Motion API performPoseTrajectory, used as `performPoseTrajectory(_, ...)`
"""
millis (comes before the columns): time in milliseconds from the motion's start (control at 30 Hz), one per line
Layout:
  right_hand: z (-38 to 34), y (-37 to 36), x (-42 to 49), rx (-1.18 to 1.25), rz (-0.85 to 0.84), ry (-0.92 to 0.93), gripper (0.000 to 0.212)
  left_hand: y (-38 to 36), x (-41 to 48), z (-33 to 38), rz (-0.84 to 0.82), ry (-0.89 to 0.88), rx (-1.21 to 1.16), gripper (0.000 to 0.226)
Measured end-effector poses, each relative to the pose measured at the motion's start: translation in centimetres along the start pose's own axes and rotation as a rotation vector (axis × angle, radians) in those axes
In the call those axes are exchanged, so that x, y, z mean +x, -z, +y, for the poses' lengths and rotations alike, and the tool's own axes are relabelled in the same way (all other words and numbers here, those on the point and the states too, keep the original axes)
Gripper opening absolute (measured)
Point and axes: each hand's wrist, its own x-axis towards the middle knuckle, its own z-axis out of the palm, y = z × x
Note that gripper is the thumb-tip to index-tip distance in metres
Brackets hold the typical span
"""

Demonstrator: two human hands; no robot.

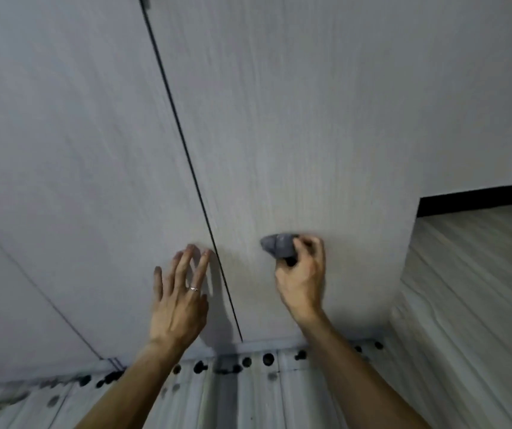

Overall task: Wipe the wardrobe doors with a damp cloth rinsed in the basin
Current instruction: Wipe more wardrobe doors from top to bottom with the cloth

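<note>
Two pale grey wardrobe doors fill the view, split by a thin dark gap: the left door (72,168) and the right door (304,134). My right hand (302,280) grips a bunched grey cloth (279,246) and presses it against the lower part of the right door. With straight, spread fingers, my left hand (180,298) rests its fingertips on the left door just beside the gap. A ring sits on one finger. No basin is in view.
A light wood-grain floor (465,305) runs below and to the right of the wardrobe. Dark round spots (267,359) dot the floor along the wardrobe's base. A black skirting board (477,201) lines the white wall at the right.
</note>
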Motion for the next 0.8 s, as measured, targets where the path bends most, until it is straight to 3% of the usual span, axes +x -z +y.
performPoseTrajectory(100, -7.9, -0.9, 5.0, 0.071, 0.133, 0.201, 0.024, 1.5, 1.0, -2.2, 0.022, 0.163, -0.048, 0.119)
performPoseTrajectory(167, -12.4, -2.5, 7.2, 0.1, 0.12, 0.361, 0.026, 2.0, 1.2, -3.3, 0.0, 0.234, -0.082, 0.117)
performPoseTrajectory(300, -12.4, -4.9, 6.7, -0.05, 0.064, 0.606, 0.026, 1.7, 0.4, -4.8, -0.066, 0.24, -0.098, 0.114)
performPoseTrajectory(433, -2.0, -5.1, -1.8, -0.34, -0.362, 0.789, 0.035, 1.3, -0.1, -5.1, -0.078, 0.244, -0.118, 0.114)
performPoseTrajectory(533, 2.8, -4.7, -5.6, -0.444, -0.594, 0.723, 0.049, 1.0, -0.2, -5.2, -0.051, 0.241, -0.144, 0.116)
performPoseTrajectory(600, 0.9, -5.5, -4.6, -0.336, -0.485, 0.668, 0.047, 0.7, -0.2, -6.4, -0.01, 0.202, -0.146, 0.114)
performPoseTrajectory(667, -4.3, -6.2, -1.8, -0.184, -0.226, 0.649, 0.04, 0.3, -0.4, -7.6, 0.033, 0.156, -0.115, 0.11)
performPoseTrajectory(733, -9.4, -7.1, 1.7, -0.05, -0.007, 0.64, 0.033, -0.5, -1.1, -8.8, 0.055, 0.188, -0.099, 0.109)
performPoseTrajectory(800, -11.4, -8.2, 3.5, 0.002, 0.076, 0.683, 0.032, -1.1, -1.5, -9.5, 0.076, 0.253, -0.107, 0.113)
